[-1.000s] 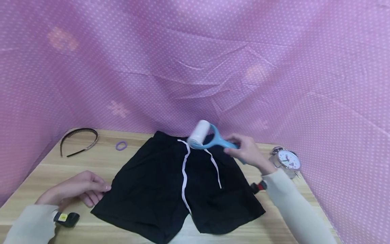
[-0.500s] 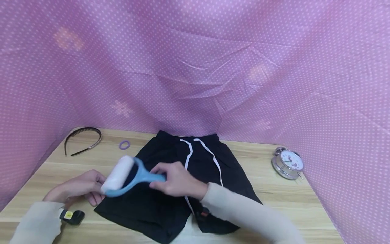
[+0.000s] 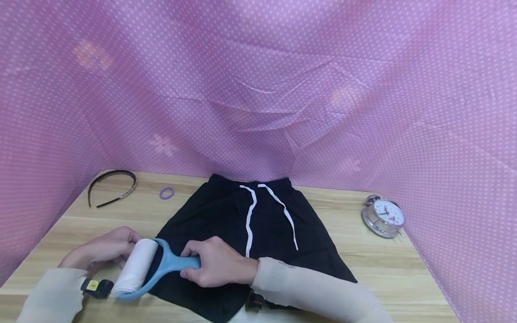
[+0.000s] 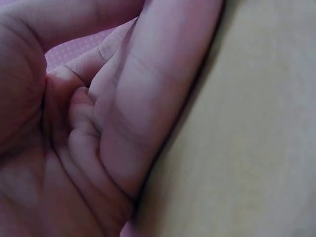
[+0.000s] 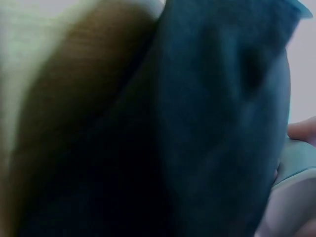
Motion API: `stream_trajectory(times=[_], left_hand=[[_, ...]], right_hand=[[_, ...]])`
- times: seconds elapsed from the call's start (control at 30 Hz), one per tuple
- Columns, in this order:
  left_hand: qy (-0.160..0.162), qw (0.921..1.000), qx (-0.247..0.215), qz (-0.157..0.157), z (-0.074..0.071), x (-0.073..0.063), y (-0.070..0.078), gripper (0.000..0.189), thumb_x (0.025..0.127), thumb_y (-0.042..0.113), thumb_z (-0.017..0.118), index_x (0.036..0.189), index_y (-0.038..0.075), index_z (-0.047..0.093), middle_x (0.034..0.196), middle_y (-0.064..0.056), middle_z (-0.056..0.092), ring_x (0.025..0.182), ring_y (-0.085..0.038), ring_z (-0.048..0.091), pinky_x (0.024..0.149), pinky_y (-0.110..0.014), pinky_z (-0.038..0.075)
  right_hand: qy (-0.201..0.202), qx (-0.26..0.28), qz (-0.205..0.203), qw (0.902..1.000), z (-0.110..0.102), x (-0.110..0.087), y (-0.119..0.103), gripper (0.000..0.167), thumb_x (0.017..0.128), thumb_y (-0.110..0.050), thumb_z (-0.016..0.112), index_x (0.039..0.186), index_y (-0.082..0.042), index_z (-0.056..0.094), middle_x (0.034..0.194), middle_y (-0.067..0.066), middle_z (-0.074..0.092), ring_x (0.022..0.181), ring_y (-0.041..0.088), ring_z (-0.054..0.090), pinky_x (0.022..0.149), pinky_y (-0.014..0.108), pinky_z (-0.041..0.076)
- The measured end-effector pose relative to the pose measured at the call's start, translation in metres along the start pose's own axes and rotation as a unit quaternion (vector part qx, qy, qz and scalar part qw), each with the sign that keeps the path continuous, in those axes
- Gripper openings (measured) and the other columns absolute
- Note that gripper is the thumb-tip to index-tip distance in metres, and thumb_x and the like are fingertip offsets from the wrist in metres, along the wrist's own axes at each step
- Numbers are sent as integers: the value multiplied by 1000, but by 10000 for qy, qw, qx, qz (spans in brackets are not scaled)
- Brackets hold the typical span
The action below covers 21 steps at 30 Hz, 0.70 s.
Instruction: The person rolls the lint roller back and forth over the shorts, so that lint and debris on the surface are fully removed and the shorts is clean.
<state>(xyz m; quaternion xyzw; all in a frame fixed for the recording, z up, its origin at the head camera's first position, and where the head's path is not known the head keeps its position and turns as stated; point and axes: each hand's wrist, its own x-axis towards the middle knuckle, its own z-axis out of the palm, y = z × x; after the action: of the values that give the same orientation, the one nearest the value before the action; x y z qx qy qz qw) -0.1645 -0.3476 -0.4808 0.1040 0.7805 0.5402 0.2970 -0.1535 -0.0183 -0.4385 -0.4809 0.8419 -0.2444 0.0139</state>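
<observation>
Black shorts (image 3: pixel 291 233) with white drawstrings lie spread on the wooden table, waistband at the far edge. My right hand (image 3: pixel 220 262) grips the blue handle of a lint roller (image 3: pixel 139 264) with a white roll. The roll lies over the left leg's outer edge, overlapping the table beside it. In the right wrist view dark cloth (image 5: pixel 222 123) fills most of the picture. My left hand (image 3: pixel 107 246), fingers bent, rests at the left edge of the shorts, pinching the cloth; the roll hides its fingertips. The left wrist view shows the bent fingers (image 4: pixel 153 74) close over the tabletop.
A dark headband (image 3: pixel 113 175) and a purple hair tie (image 3: pixel 166 193) lie at the back left of the table (image 3: pixel 383 273). A silver alarm clock (image 3: pixel 383 217) stands at the right. Pink dotted cloth (image 3: pixel 258 89) hangs behind and along both sides.
My right hand has carried the lint roller from the waistband across to the left leg, then down towards the front left hem. My left hand stays about where it was.
</observation>
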Motion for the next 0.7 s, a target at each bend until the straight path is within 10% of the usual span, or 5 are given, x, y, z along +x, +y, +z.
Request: stream_trajectory(times=[0.7], left_hand=[[205, 9985, -34, -514, 4, 1, 7, 20, 86, 8, 56, 100, -2, 67, 77, -1, 66, 67, -14, 66, 60, -34, 61]], right_hand=[[-425, -820, -260, 9954, 7, -10, 1, 20, 93, -38, 69, 99, -22, 59, 67, -18, 48, 56, -9, 44, 51, 4, 33]])
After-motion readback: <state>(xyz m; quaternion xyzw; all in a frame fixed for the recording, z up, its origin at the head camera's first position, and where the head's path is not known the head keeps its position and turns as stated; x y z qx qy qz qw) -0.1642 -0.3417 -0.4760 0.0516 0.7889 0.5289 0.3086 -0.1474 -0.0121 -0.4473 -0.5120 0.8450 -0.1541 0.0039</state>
